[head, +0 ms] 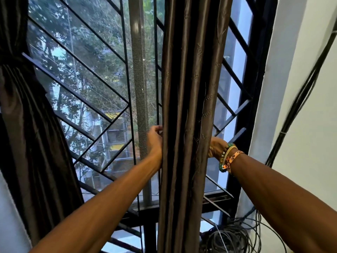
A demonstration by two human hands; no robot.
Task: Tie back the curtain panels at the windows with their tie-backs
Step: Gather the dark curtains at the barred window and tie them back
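forearms [113,203] astride curtain panel [187,106], cable coils [235,236] nearby

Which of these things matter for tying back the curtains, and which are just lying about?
Part of the job: middle curtain panel, left hand gripping its edge, right hand reaching behind it, left curtain panel, already cinched.
Just there: coiled cables on the floor, wall cables, window grille, bracelets.

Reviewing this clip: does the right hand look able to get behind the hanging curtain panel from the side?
Likely yes. The right hand is already past the curtain panel's right edge, its fingers hidden behind the fabric; the window grille seems to leave it room.
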